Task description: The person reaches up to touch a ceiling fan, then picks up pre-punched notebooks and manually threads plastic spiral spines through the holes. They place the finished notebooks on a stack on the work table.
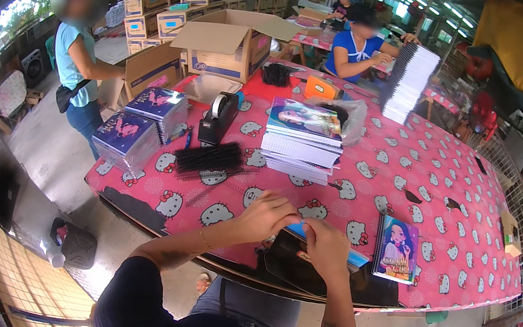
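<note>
My left hand (266, 218) and my right hand (325, 247) meet at the table's near edge, fingers pinched together. Between and beneath them shows a flat blue-edged thing (358, 258), mostly covered by the hands. What the fingertips grip is hidden. Under it lies a dark patch (287, 263) at the table edge. To the right of my right hand, a spiral notebook (397, 250) with an illustrated cover lies flat. Beyond my hands stands a stack of notebooks (302, 146). Left of that stack lies a bundle of black binding coils (210, 157).
A black tape dispenser (217, 122), plastic-wrapped notebooks (126, 135) and an open carton (225, 48) line the left side. An orange box (322, 89) lies farther back. One person (81, 46) stands left; another (353, 51) steadies a tall notebook stack (412, 85). Wire mesh (521, 211) borders the right.
</note>
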